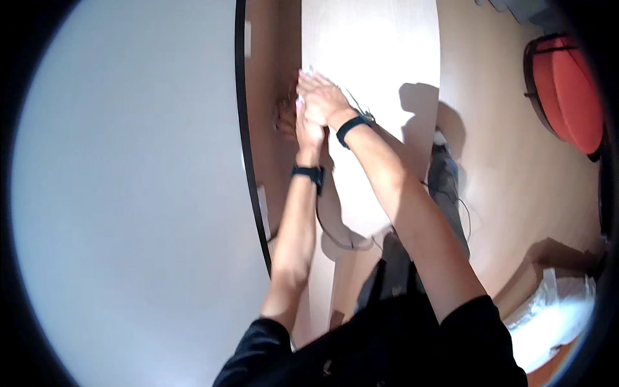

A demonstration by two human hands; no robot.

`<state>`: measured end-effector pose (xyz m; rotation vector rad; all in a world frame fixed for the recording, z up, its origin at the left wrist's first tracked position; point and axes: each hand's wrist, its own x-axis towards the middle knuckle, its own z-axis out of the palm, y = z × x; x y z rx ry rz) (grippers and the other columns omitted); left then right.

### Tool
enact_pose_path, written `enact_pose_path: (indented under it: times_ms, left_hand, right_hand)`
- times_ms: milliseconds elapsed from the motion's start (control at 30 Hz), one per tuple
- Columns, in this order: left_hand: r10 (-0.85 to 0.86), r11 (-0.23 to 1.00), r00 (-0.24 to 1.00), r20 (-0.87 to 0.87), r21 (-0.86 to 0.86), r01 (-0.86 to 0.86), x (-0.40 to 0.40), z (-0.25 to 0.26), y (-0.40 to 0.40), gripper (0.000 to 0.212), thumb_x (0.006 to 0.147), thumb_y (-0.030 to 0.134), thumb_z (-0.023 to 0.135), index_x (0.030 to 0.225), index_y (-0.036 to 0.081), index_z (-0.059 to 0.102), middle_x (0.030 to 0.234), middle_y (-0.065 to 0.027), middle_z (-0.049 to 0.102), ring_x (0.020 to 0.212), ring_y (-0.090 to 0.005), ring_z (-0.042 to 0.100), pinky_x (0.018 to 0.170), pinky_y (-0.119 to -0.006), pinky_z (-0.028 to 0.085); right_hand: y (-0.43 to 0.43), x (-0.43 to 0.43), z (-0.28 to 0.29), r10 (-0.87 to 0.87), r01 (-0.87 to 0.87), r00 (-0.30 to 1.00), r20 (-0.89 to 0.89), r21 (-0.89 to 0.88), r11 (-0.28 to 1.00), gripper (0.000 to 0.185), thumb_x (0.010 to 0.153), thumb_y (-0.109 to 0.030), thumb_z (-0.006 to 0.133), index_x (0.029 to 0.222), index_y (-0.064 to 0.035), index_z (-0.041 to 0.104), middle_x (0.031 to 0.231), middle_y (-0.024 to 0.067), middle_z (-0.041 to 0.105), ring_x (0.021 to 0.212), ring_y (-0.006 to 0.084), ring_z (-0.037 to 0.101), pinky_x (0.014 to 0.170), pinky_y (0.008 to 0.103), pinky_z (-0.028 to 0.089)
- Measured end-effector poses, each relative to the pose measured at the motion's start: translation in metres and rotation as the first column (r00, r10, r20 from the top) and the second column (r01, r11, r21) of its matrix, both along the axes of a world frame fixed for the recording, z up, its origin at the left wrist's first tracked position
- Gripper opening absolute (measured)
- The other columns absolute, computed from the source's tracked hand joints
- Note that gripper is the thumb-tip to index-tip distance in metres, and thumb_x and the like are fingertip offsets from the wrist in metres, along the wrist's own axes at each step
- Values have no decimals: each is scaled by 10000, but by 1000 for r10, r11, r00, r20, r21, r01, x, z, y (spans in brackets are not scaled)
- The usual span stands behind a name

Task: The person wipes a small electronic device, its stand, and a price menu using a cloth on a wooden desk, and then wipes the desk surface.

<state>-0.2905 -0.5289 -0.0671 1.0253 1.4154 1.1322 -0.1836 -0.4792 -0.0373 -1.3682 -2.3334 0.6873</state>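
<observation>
Near the left edge of a pale panel or tabletop (372, 43), my two hands are close together and partly overlap. My right hand (324, 99) lies flat with its fingers stretched towards the panel's edge. Just below it is my left hand (308, 128), its fingers partly hidden by the right one. Something small and whitish shows at the fingertips, too blurred to name; whether either hand grips it cannot be told. Each wrist wears a dark band, and a thin cable (355, 99) runs beside the right wrist.
A large pale, smooth surface with a black edge (242, 121) fills the left side. At the right stands a red-seated chair (563, 92). White plastic wrapping (551, 309) lies at the lower right. Another thin cable (468, 217) loops on the floor by my leg.
</observation>
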Motion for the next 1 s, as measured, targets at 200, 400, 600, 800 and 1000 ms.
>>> enact_pose_path:
  times_ms: [200, 400, 600, 800, 1000]
  left_hand:
    - [-6, 916, 591, -807, -241, -320, 20, 1, -47, 670, 1061, 584, 205, 1578, 166, 291, 1438, -302, 455, 1314, -487, 398, 1082, -596, 267]
    - [-41, 887, 521, -852, -271, -373, 77, 36, -53, 655, 1078, 543, 192, 1611, 163, 197, 1656, -232, -7, 1477, -474, -28, 1173, -637, -14]
    - [-10, 934, 510, -860, -190, -303, 88, 48, -38, 645, 1087, 508, 215, 1607, 128, 195, 1652, -245, -2, 1482, -479, -51, 1170, -635, -22]
    - [-175, 962, 462, -870, -251, -107, 79, 46, -48, 623, 1095, 426, 210, 1601, 63, 184, 1678, -166, 105, 1514, -430, -22, 1197, -586, -71]
    - [-203, 898, 429, -880, -342, -277, 76, 32, -62, 621, 1091, 419, 271, 1588, 48, 267, 1681, -176, 118, 1537, -367, -45, 1223, -534, -35]
  right_hand:
    - [-13, 9, -24, 212, -218, 972, -103, -52, 975, 531, 949, -287, 536, 1415, -32, 556, 1559, 99, 461, 1497, 202, 333, 1271, 367, 161]
    - [-13, 64, 2, 300, -336, 919, -255, -108, 936, 526, 992, -267, 515, 1459, -27, 511, 1600, 91, 400, 1519, 204, 285, 1278, 372, 156]
    - [6, 82, 30, 321, -345, 925, -205, -92, 934, 540, 995, -246, 499, 1488, -27, 471, 1623, 93, 359, 1521, 209, 280, 1280, 371, 145]
    - [0, 77, 19, 341, -361, 927, -159, -123, 924, 536, 1001, -239, 468, 1492, -22, 459, 1622, 112, 358, 1524, 217, 279, 1288, 375, 120]
    - [-13, 78, -3, 372, -393, 914, -162, -124, 911, 537, 1027, -276, 410, 1502, -29, 447, 1624, 97, 361, 1523, 206, 283, 1283, 388, 129]
